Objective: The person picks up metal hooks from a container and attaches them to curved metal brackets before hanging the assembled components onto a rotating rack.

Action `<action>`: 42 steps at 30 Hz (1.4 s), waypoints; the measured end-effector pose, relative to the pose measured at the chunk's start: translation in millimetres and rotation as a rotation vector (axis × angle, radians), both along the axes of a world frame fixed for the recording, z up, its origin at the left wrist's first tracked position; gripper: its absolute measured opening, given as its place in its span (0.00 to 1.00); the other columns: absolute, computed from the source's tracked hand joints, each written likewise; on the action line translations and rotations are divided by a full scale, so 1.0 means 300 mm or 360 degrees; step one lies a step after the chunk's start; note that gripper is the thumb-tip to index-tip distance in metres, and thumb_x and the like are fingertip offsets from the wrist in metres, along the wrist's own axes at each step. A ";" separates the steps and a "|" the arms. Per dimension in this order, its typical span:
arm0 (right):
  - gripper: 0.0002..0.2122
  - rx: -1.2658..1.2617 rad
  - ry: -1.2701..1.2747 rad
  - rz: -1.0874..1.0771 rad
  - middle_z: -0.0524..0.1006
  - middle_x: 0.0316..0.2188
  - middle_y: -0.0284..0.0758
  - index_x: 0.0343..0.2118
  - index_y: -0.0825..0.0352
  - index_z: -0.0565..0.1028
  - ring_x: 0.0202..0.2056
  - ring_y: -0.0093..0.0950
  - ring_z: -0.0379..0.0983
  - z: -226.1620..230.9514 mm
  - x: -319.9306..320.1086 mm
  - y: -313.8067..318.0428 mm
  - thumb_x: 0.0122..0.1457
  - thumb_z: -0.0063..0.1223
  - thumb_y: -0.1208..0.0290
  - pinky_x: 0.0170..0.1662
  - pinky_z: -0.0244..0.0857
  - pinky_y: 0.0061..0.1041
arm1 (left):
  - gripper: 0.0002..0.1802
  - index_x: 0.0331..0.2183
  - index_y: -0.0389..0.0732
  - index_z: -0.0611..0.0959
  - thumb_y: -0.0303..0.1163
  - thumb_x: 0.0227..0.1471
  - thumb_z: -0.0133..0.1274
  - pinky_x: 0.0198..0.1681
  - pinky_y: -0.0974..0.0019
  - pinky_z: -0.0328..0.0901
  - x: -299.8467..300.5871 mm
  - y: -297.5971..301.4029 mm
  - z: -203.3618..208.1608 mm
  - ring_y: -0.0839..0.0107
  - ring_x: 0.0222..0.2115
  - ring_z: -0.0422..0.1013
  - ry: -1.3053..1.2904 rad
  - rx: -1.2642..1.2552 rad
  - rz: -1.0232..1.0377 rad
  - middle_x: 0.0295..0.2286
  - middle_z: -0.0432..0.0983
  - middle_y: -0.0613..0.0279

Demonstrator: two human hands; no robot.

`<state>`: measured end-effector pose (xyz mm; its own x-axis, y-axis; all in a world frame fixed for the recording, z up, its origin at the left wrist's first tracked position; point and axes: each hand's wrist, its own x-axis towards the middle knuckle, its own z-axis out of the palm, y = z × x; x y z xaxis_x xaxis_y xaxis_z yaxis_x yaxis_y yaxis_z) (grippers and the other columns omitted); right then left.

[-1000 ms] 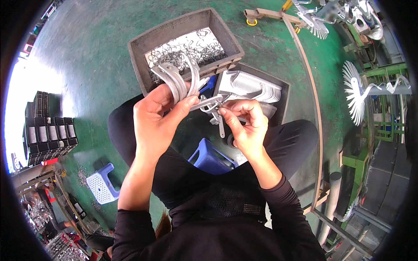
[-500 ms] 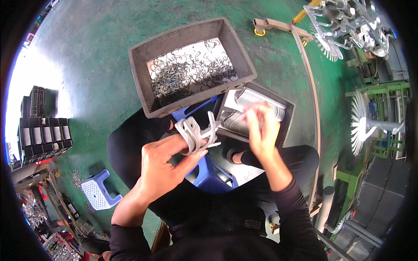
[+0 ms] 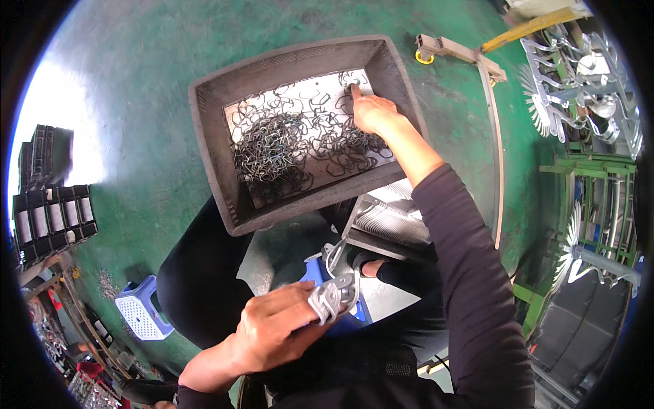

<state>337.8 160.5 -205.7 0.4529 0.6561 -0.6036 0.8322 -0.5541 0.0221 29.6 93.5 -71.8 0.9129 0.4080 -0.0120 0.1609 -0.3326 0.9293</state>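
Note:
My left hand is closed around several curved silver metal brackets, held low over my lap. They overlap in the grip, so I cannot count them. My right hand reaches into the far right part of a grey plastic bin. Its index finger points down at loose bent wire clips on the pale bin bottom, while the other fingers curl under, and the thumb is hidden. Whatever its fingertips pinch is too small to make out. A tangled heap of dark wire clips fills the bin's left part.
Partly under my right sleeve, a dark crate holds rows of silver brackets. A blue stool stands between my legs, another blue-white stool at left. Metal parts hang on a rack at right. Black crates stand far left.
My right hand has moved from above the bracket crate up into the grey bin. My left hand has lowered toward my lap with the brackets, which have turned in its grip. The view has shifted.

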 end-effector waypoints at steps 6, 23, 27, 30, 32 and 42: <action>0.19 0.0616 0.0088 0.0001 0.75 0.37 0.47 0.49 0.67 0.67 0.34 0.36 0.75 -0.055 0.095 0.026 0.51 0.40 0.78 0.41 0.69 0.29 | 0.16 0.29 0.39 0.82 0.21 0.30 0.63 0.36 0.61 0.71 -0.006 0.021 -0.004 0.59 0.28 0.75 -0.0069 -0.0120 -0.0016 0.24 0.76 0.54; 0.10 0.0555 -0.0068 0.0126 0.77 0.31 0.38 0.29 0.62 0.78 0.38 0.34 0.73 -0.116 0.070 0.094 0.45 0.57 0.63 0.41 0.66 0.32 | 0.14 0.27 0.40 0.82 0.22 0.30 0.65 0.34 0.63 0.71 -0.012 0.018 -0.010 0.60 0.28 0.76 -0.0018 -0.0105 0.0103 0.24 0.77 0.58; 0.13 0.0393 -0.0073 0.0269 0.75 0.36 0.41 0.34 0.63 0.76 0.41 0.37 0.71 -0.112 0.038 0.098 0.48 0.54 0.62 0.43 0.64 0.33 | 0.15 0.27 0.41 0.82 0.22 0.29 0.64 0.32 0.65 0.71 -0.021 0.016 -0.013 0.59 0.29 0.76 0.0012 -0.0058 0.0133 0.25 0.78 0.56; 0.13 0.0565 0.0259 0.0089 0.75 0.37 0.43 0.35 0.67 0.75 0.41 0.35 0.71 -0.098 0.068 0.077 0.50 0.52 0.65 0.43 0.63 0.31 | 0.16 0.28 0.42 0.82 0.23 0.29 0.64 0.31 0.66 0.70 -0.022 0.011 -0.001 0.60 0.29 0.76 0.0039 -0.0018 0.0183 0.27 0.78 0.55; 0.14 0.0818 0.0582 -0.0028 0.75 0.38 0.44 0.37 0.70 0.74 0.39 0.35 0.73 -0.095 0.096 0.058 0.49 0.51 0.68 0.41 0.65 0.31 | 0.16 0.28 0.43 0.83 0.23 0.29 0.64 0.31 0.67 0.70 -0.022 0.010 0.003 0.61 0.30 0.76 0.0074 0.0018 0.0201 0.28 0.78 0.56; 0.07 0.1142 0.1057 -0.0500 0.71 0.22 0.30 0.32 0.70 0.69 0.25 0.18 0.66 -0.033 0.084 -0.077 0.54 0.48 0.72 0.28 0.60 0.19 | 0.08 0.28 0.38 0.81 0.25 0.39 0.60 0.24 0.72 0.67 -0.008 -0.013 0.015 0.68 0.21 0.74 0.0013 -0.0067 0.0332 0.22 0.76 0.57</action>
<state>363.2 137.4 -215.5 0.3843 0.8705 -0.3076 0.3708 -0.4506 -0.8121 27.1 89.7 -67.3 0.8085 0.5871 -0.0398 0.2295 -0.2523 0.9400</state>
